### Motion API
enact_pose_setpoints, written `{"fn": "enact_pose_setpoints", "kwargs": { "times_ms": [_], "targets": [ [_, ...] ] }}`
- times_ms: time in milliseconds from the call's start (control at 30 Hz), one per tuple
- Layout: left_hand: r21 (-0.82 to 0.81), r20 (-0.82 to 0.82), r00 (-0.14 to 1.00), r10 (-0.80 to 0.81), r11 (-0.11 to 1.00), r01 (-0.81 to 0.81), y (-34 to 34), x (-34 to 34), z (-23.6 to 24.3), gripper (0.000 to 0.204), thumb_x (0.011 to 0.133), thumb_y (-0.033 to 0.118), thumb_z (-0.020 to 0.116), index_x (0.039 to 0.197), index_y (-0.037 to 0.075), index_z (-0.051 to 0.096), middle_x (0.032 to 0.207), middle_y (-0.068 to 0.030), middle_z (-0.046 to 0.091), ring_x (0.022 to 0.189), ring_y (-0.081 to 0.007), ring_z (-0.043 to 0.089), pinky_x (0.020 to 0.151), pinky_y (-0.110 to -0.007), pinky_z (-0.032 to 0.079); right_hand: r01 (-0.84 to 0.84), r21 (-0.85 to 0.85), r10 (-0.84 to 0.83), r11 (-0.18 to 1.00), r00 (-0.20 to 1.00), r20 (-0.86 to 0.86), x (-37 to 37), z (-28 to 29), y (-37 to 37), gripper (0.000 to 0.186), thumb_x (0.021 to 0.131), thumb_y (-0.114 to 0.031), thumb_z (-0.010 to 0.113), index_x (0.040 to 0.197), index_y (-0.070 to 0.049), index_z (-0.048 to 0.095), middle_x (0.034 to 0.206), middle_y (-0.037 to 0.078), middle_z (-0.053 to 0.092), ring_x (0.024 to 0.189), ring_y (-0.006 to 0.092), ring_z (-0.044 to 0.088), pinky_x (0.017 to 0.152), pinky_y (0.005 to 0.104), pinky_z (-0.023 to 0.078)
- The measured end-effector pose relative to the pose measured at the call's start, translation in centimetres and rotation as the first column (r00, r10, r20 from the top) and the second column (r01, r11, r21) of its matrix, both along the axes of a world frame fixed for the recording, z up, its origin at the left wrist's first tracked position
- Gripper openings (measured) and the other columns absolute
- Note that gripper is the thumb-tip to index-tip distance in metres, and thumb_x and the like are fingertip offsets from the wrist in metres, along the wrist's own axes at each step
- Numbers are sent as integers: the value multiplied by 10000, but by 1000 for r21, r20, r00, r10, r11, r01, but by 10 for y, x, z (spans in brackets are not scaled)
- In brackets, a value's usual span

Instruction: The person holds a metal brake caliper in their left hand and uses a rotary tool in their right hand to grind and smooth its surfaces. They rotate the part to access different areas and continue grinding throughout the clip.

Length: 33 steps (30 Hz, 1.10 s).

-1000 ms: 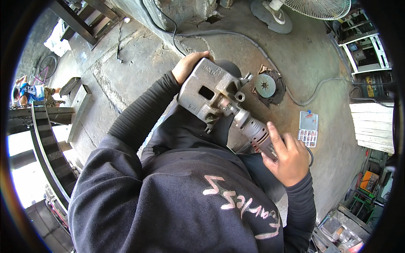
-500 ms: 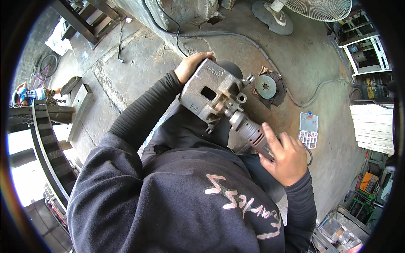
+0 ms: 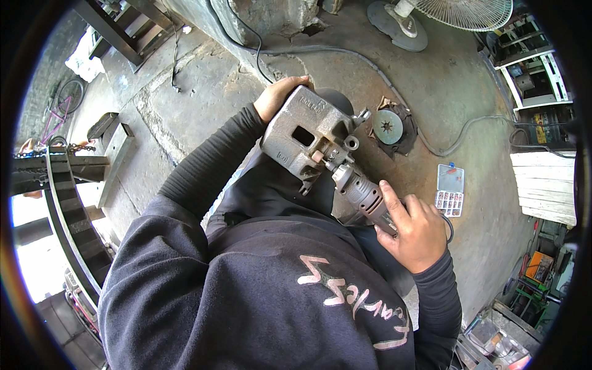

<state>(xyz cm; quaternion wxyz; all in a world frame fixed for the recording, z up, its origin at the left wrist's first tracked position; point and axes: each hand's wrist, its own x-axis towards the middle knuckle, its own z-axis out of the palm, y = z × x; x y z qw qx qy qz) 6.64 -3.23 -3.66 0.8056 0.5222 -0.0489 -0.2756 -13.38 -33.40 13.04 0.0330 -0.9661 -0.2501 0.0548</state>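
Gripping the rough grey cast-metal housing with a rectangular window (image 3: 320, 123), the left hand (image 3: 277, 98) clamps its upper-left edge, fingertips partly hidden, above the dark-trousered lap (image 3: 265, 185). Over on the other side, the right hand (image 3: 419, 237) wraps the cylindrical grey-brown power tool (image 3: 364, 196), thumb and fingers closed round its body, index stretched along it. And the small pinkish cylindrical tip (image 3: 318, 156) sits right at the housing's recess; contact, or spin, I can't tell! Danger here: a spinning tip could catch the recess wall and kick, the housing could twist out of a one-handed hold, or the black cord (image 3: 450, 229) beside the wrist could snag and drag the tool off line.
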Motion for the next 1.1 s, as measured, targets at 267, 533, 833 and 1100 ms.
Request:
{"fn": "enact_pose_setpoints", "kwargs": {
  "times_ms": [267,533,833,1100],
  "targets": [
    [67,86,996,14,998,-20,-2,2,-3,383,1046,332,492,1012,13,703,953,-41,704,864,-96,632,833,-251,487,57,13,-57,998,998,-27,-1,-2,1,872,685,-268,819,1486,-184,484,839,112,549,720,308,611,666,427,492],
    [51,25,999,37,998,-38,-4,-2,4,362,1040,332,505,1033,26,699,921,-31,695,846,-97,635,818,-249,497,17,-24,-18,1000,999,-30,-2,0,1,868,694,-296,820,1486,-179,484,855,90,542,739,271,610,684,403,469],
    [-29,7,1000,23,999,-22,-4,-1,1,360,1041,332,511,1029,24,699,929,-35,700,834,-100,642,812,-248,504,13,-47,-15,999,999,-40,-1,1,1,885,695,-292,827,1496,-175,468,858,93,547,746,282,611,689,409,471],
    [-37,-32,999,20,999,-21,-3,-3,4,361,1041,335,513,1020,26,697,932,-31,697,835,-92,639,798,-243,503,70,20,-70,997,998,-1,5,-2,-2,916,667,-222,832,1500,-158,457,803,134,542,705,331,613,653,432,506]
  ]
}}
